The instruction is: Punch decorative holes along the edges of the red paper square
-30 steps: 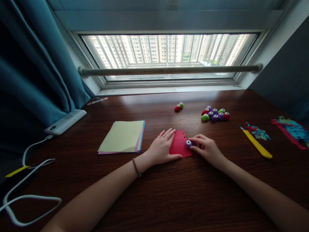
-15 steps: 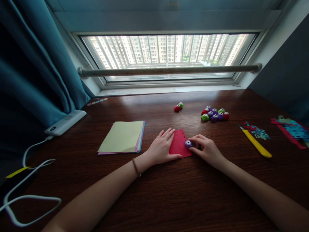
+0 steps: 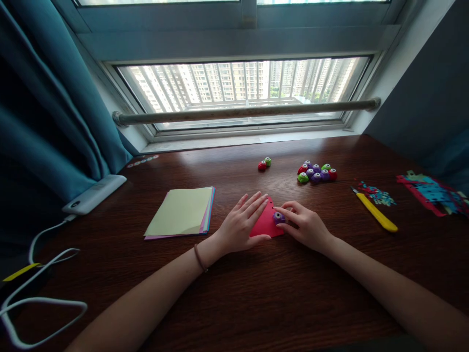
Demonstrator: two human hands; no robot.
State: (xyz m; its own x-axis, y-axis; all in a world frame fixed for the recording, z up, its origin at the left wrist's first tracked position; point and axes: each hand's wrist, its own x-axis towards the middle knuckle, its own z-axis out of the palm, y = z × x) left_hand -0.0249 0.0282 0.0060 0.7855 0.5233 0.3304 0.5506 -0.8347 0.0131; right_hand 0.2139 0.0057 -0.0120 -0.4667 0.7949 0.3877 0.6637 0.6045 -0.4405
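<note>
A red sheet of paper (image 3: 263, 225) lies on the dark wooden table, with small punched holes near its far edge. My left hand (image 3: 244, 222) rests on the paper's left part, fingers stretched out and lying flat, and covers some of it. At the paper's right edge sits a small purple craft punch (image 3: 278, 218). My right hand (image 3: 306, 226) grips this punch from the right between thumb and fingers. Part of the punch is hidden behind the fingertips.
Left of my hands lies a stack of coloured paper (image 3: 181, 212). Several craft punches (image 3: 315, 173) and a pair of punches (image 3: 262, 165) stand farther back. To the right are a yellow craft knife (image 3: 377, 212), paper bits (image 3: 379, 194) and punched scraps (image 3: 432, 193). A white power bank (image 3: 95, 194) lies far left.
The camera view has tilted up and shifted slightly to the right. Both hands stay at the red paper, with the purple punch still in my right hand at its right edge.
</note>
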